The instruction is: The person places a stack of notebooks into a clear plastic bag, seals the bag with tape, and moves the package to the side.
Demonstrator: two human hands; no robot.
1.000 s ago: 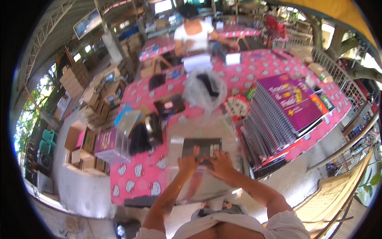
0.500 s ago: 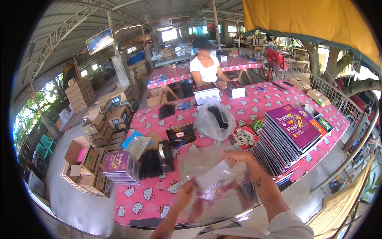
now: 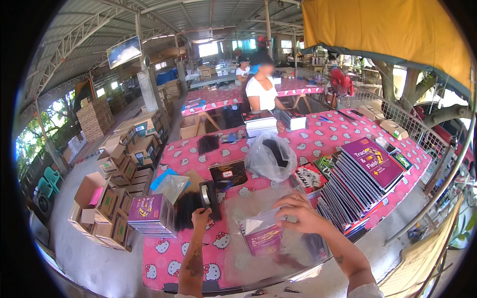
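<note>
While the right hand (image 3: pixel 304 214) pinched the clear bag's (image 3: pixel 258 226) flap over the purple notebook (image 3: pixel 263 242), the left hand (image 3: pixel 201 217) gripped the tape dispenser (image 3: pixel 209 198), sealing apparently undone.

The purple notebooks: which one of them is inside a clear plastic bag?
The purple notebook under the right hand, at: it sits in a clear bag with a folded flap. The fanned row and the left stack lie unwrapped.

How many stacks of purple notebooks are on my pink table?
2. One fanned stack of purple notebooks lies right of the right hand; a smaller purple stack sits left of the left hand. More may be hidden.
</note>
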